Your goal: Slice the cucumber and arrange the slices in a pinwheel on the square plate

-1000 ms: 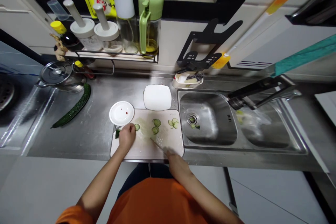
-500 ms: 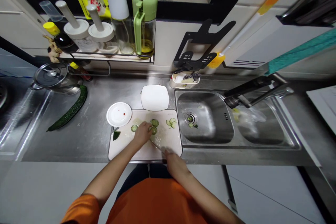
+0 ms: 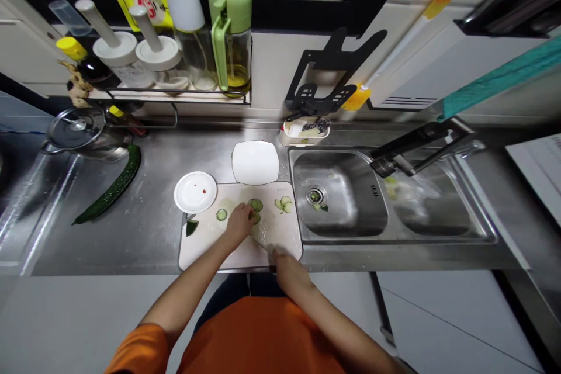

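Note:
My right hand point(image 3: 290, 272) is wrapped round the handle of a knife point(image 3: 260, 243), whose blade points up and left across the white cutting board point(image 3: 197, 252). Close to the blade's tip, my left hand point(image 3: 239, 222) has its fingers closed on cucumber slices point(image 3: 255, 205), partly covering them. A single slice point(image 3: 221, 214) lies left of that hand, and a dark green cucumber end piece point(image 3: 191, 227) is farther left on the board. Several thin, pale slices point(image 3: 284, 204) lie loosely grouped at the board's right side.
Behind the board are a white rectangular dish point(image 3: 255, 162) and a round white plate point(image 3: 195, 192) with small red bits. A whole cucumber point(image 3: 109, 193) lies left, near a lidded pot point(image 3: 87, 134). The steel sink point(image 3: 346, 216) adjoins on the right, its tap point(image 3: 416, 152) reaching over it.
The view has shifted slightly, moving the surroundings a little left. My left fingers cover slightly more of the near cucumber slice. The knife and my right hand stay almost in place.

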### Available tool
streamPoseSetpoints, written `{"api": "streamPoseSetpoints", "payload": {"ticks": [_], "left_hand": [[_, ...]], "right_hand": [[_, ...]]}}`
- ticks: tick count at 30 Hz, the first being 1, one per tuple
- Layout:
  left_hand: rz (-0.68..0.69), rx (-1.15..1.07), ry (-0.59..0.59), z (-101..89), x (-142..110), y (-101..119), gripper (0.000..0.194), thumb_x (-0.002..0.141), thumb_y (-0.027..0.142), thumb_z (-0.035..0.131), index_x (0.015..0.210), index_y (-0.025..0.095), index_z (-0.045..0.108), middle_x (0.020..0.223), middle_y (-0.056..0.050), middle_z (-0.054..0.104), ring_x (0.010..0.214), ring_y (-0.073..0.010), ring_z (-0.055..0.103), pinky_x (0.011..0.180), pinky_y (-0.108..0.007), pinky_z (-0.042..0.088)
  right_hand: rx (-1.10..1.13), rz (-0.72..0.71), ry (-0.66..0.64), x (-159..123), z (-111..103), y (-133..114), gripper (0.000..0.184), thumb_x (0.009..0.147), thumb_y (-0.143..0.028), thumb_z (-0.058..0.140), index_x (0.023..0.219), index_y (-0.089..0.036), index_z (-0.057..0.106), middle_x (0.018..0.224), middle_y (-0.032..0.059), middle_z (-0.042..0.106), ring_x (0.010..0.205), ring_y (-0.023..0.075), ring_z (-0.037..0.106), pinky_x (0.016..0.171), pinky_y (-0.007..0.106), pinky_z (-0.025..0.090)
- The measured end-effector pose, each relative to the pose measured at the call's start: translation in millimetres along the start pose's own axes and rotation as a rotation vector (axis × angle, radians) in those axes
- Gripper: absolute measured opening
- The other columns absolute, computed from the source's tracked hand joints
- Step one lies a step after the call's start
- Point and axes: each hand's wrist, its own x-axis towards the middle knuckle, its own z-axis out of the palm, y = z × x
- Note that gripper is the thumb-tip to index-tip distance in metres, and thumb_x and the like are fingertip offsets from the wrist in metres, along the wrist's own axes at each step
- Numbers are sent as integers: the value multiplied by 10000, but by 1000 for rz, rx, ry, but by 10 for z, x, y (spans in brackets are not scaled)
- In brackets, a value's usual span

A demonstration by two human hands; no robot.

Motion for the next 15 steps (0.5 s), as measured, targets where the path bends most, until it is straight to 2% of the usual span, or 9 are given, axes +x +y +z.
{"api": "streamPoseSetpoints", "payload": {"ticks": [4,8,15], "left_hand": [[-3,-42,-10,-14,-16,19,33,757,197,621,782,181,604,780,-18,609,767,-157,549,668,-254,356],[-22,-120,12,-67,-84,-2,30,774,203,593,785,194,620,754,1,636,708,-136,554,628,-237,338],[-157,-217,131,-172,-278,-203,123,771,171,548,817,207,656,765,9,677,702,-124,590,666,-222,383]], "right_hand": [[15,-9,13,15,18,7,550,805,23,313,1285,-150,519,1081,149,665,1002,253,637,754,312,498],[-2,-11,4,10,17,10,562,803,22,325,1305,-155,503,1074,138,671,1001,243,639,762,297,498],[-15,-8,16,-16,-12,-2,516,808,20,320,1250,-138,534,1072,152,665,983,220,645,761,277,500]]}}
